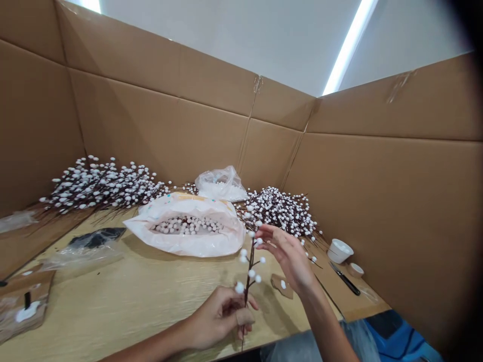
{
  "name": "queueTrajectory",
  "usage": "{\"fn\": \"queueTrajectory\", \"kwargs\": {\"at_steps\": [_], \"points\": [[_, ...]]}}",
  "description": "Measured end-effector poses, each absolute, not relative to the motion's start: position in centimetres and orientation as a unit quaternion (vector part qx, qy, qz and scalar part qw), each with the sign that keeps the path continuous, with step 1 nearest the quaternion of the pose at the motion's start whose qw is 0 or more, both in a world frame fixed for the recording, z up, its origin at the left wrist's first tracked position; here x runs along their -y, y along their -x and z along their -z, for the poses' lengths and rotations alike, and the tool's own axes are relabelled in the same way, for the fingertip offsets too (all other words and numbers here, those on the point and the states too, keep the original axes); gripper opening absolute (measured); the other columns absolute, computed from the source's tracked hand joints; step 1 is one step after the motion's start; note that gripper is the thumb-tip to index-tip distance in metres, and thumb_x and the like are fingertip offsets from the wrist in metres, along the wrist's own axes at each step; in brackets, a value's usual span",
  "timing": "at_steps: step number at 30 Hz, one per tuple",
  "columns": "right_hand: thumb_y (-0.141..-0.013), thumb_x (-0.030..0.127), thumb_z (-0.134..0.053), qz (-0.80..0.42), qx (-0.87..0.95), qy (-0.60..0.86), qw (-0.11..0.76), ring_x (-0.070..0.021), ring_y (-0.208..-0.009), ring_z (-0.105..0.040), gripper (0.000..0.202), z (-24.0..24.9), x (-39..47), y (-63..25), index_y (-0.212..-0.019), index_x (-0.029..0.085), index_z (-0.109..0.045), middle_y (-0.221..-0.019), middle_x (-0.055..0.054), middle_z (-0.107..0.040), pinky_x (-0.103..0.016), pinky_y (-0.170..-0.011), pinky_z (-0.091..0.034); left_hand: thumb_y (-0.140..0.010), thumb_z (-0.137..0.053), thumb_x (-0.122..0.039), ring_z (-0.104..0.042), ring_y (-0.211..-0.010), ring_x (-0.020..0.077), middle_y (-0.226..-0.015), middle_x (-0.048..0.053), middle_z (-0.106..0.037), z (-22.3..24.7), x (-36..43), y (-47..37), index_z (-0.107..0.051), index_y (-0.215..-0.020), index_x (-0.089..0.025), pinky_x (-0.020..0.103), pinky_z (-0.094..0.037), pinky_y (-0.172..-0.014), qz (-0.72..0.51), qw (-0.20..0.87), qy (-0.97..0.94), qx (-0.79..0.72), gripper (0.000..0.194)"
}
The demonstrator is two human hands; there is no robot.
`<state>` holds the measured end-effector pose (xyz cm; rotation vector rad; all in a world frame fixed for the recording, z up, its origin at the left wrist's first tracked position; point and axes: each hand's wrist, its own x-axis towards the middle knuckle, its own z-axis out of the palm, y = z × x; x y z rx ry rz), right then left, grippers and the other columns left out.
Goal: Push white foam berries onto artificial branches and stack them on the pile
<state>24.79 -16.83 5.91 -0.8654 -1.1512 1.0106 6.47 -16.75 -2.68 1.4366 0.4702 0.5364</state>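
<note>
My left hand [226, 317] is closed around the lower stem of an artificial berry branch [249, 271], which stands upright above the table's near edge. The branch has a thin dark brown stem with several short side twigs, each tipped with a white ball. At its top, my right hand [289, 254] reaches in from the right, fingers stretched out and slightly curved. Its fingertips are at the uppermost white balls; whether they touch them, I cannot tell. Beneath the right hand lies a torn cardboard scrap [282, 285] with a white dab on it.
An open white bag [188, 246] of white balls lies mid-table. Berry branches are piled at left [101, 186] and right [281, 211], a clear bag [221, 183] between them. A white cup [340, 250] and a black-handled knife [345, 279] sit right; a glue-smeared board [41, 301] left.
</note>
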Motion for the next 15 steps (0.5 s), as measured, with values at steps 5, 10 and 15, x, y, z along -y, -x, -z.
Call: {"fn": "queueTrajectory", "kwargs": {"at_steps": [5,10,15], "points": [[-0.081,0.041,-0.066,-0.504,0.491,0.348,0.619,-0.0183,-0.088,-0.063,0.027,-7.2,16.4,-22.6,-0.097,0.02,-0.073,-0.093,-0.008,-0.072,-0.028,-0.079,-0.048,-0.079,-0.064,-0.053,-0.055,-0.057,0.0104,-0.067,0.002,-0.059,2.9,16.9,-6.5,-0.06,-0.1,-0.01,0.025,-0.048,-0.06,-0.259,0.695,-0.64,-0.2,0.048],[-0.081,0.04,-0.066,-0.491,0.547,0.354,0.578,-0.0162,-0.082,-0.059,0.023,-8.5,16.1,-21.5,-0.089,0.02,-0.074,-0.087,-0.005,-0.07,-0.026,-0.075,-0.046,-0.084,-0.059,-0.051,-0.056,-0.06,0.011,-0.071,0.003,-0.059,2.9,16.6,-6.5,-0.061,-0.099,-0.01,0.024,-0.047,-0.062,-0.304,0.653,-0.663,-0.205,0.043],[-0.079,0.037,-0.068,-0.446,0.57,0.389,0.57,-0.0135,-0.074,-0.054,0.021,-9.1,16.0,-20.3,-0.078,0.017,-0.073,-0.077,-0.003,-0.066,-0.023,-0.07,-0.043,-0.089,-0.053,-0.044,-0.055,-0.06,0.0118,-0.071,0.003,-0.058,3.8,16.1,-6.4,-0.063,-0.098,-0.01,0.022,-0.045,-0.058,-0.346,0.58,-0.694,-0.249,0.036]]}}
